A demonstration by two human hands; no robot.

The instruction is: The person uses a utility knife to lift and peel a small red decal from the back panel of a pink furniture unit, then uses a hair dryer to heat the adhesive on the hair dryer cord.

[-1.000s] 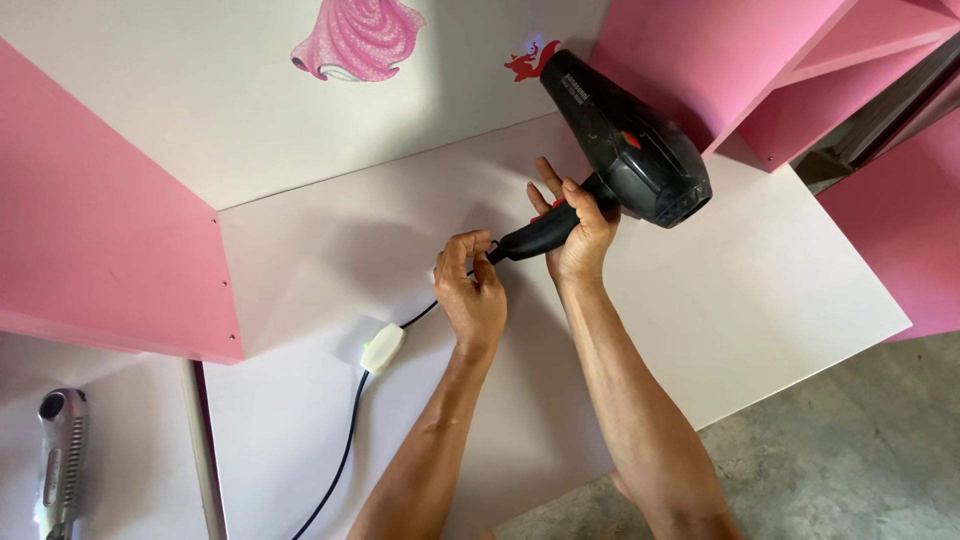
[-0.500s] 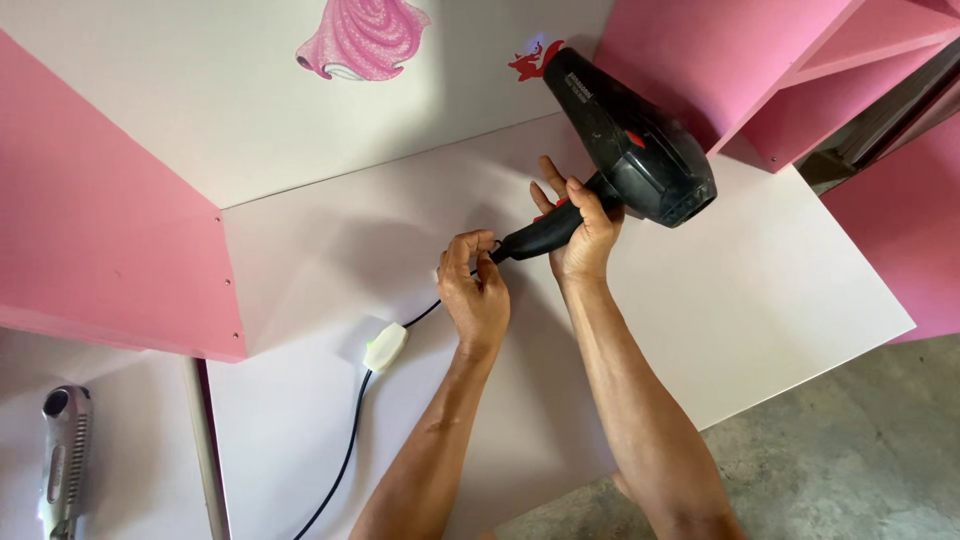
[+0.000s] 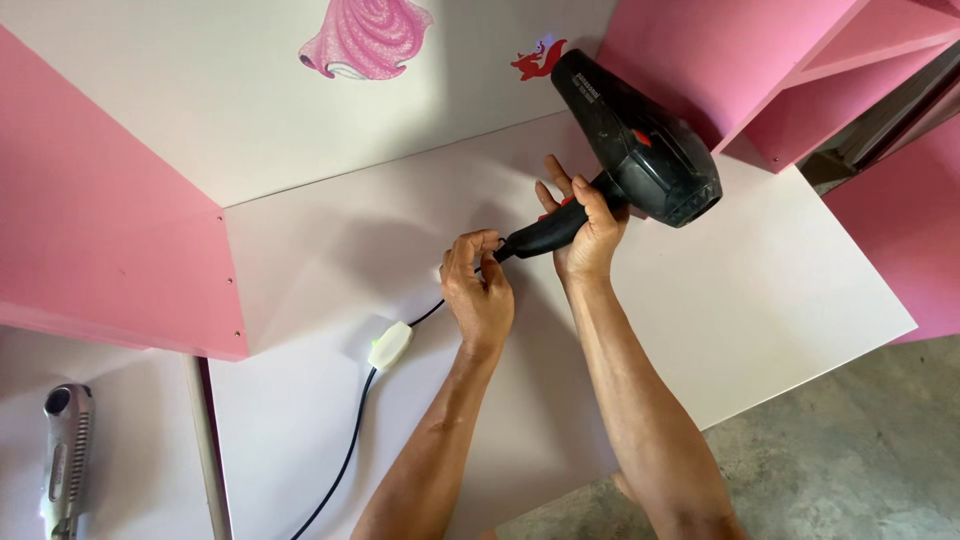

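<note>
The right hand [image 3: 588, 232] is wrapped around the handle of a black hair dryer [image 3: 628, 160], held above the white tabletop [image 3: 780, 300]. Just beside it, the left hand [image 3: 480, 290] pinches the black cord [image 3: 350, 445] — its white switch [image 3: 390, 345] lies below-left.

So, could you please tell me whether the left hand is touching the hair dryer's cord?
Touching. The head view shows the left hand with its fingers pinched around the black cord just below the hair dryer handle.
</note>
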